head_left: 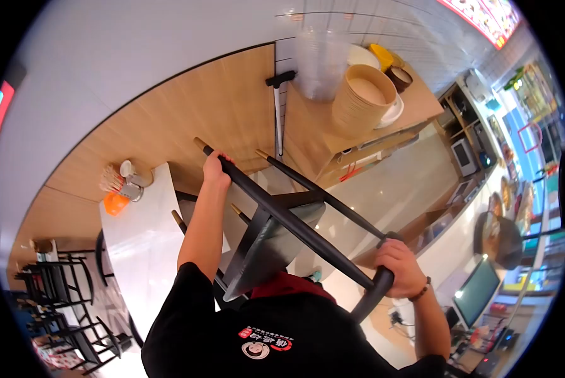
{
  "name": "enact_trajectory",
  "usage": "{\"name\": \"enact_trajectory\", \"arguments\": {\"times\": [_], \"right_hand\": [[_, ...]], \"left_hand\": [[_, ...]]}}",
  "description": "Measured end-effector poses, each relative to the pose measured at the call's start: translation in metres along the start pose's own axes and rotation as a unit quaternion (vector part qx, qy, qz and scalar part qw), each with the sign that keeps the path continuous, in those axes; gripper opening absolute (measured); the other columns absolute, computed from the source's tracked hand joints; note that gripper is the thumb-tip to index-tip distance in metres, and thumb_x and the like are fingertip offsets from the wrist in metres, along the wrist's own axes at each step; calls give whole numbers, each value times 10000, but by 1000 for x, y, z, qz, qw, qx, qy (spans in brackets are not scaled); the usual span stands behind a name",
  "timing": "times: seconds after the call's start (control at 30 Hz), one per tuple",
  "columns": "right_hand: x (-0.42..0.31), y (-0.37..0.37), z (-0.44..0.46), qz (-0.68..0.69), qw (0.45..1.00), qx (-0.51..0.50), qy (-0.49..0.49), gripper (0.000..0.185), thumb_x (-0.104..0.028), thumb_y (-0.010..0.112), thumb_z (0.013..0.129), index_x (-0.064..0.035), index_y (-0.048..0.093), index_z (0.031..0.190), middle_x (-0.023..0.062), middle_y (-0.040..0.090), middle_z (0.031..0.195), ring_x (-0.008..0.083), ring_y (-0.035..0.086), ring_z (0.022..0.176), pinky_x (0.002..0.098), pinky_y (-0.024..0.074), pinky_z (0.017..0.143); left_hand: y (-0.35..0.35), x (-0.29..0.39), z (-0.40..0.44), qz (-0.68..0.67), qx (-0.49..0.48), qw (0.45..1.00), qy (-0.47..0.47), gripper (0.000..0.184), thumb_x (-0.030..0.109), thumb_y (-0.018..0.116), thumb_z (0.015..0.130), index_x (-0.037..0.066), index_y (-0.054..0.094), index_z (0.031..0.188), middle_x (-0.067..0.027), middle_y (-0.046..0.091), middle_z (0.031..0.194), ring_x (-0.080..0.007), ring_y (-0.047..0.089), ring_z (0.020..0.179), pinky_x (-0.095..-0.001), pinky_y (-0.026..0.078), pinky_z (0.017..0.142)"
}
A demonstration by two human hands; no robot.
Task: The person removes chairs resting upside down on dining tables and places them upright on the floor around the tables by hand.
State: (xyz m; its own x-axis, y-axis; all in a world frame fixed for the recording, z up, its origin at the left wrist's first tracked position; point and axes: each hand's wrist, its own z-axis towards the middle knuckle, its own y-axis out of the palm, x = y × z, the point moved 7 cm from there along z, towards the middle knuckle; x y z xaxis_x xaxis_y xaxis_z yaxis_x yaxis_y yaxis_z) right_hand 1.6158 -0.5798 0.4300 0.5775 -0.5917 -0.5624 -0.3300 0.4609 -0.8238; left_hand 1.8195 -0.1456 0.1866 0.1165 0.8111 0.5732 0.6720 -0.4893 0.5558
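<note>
A black chair [301,230] is lifted in front of my body and tilted on its side, with its gold-tipped legs pointing up and left. My left hand [216,169] is wrapped around one leg close to its gold tip. My right hand [398,264], with a beaded bracelet at the wrist, grips the curved back rail at the other end. The chair's dark seat [263,255] faces sideways between my arms. Part of the chair is hidden behind my black shirt and dark red apron.
At left, a white table [141,236] bears an orange container [115,203] and jars. A wooden cabinet [308,126] ahead holds stacked paper bowls [361,104] and clear cups [320,63]. A counter with a monitor [478,293] runs along the right. More black chairs [74,315] stand lower left.
</note>
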Motion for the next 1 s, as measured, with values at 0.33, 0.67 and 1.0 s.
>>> {"name": "enact_trajectory", "arguments": {"times": [0.33, 0.67, 1.0], "right_hand": [[-24, 19, 127, -42, 999, -31, -16, 266, -98, 725, 547, -112, 588, 774, 57, 586, 761, 287, 595, 758, 400, 466, 768], [-8, 94, 260, -69, 988, -130, 38, 359, -229, 840, 597, -77, 651, 862, 119, 648, 817, 358, 629, 786, 416, 508, 714], [16, 279, 357, -38, 931, -317, 180, 544, -450, 808, 760, 23, 653, 979, 137, 693, 832, 240, 678, 809, 365, 519, 738]], "left_hand": [[-48, -16, 101, -82, 1, 996, -45, 204, 266, 524, 966, 70, 487, 1008, -112, 559, 834, -263, 562, 693, -408, 513, 631], [-171, 19, -15, 49, -59, 997, -1, 399, 278, 538, 965, 80, 493, 1308, -123, 561, 1312, -282, 575, 1152, -415, 449, 955], [-328, -26, -113, -35, 120, 992, -20, 268, 263, 545, 951, 140, 583, 1186, -37, 639, 1136, -206, 618, 1006, -350, 472, 876]]}}
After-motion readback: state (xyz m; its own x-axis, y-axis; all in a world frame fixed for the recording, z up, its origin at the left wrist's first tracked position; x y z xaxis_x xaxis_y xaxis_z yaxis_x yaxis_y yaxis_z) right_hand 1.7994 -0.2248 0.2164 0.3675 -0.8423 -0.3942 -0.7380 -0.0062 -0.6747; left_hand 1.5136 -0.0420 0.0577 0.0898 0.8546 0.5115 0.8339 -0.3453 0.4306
